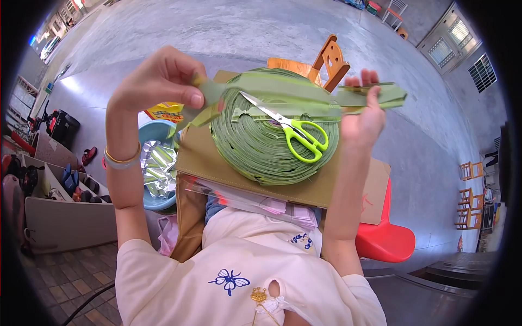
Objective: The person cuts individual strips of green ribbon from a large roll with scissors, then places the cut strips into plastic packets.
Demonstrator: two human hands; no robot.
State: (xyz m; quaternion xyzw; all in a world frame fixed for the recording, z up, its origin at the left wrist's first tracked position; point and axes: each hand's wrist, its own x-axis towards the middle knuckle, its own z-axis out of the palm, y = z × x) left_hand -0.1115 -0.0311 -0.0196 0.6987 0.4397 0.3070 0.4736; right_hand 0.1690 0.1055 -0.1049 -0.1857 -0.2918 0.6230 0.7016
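A large flat roll of green plastic strip lies on a brown cardboard sheet across my lap. Scissors with bright green handles rest on top, blades apart and pointing up-left. A length of green strip stretches over the roll between my hands, slightly blurred. My left hand pinches one end of it between thumb and fingers, with a loose piece hanging below. At the other end, my right hand is closed around the strip, whose folded end sticks out to the right.
A blue bucket holding silvery green-striped packets stands at the left, beside a yellow bag. A wooden chair is behind the roll. A red chair sits at the right. A shoe rack stands far left.
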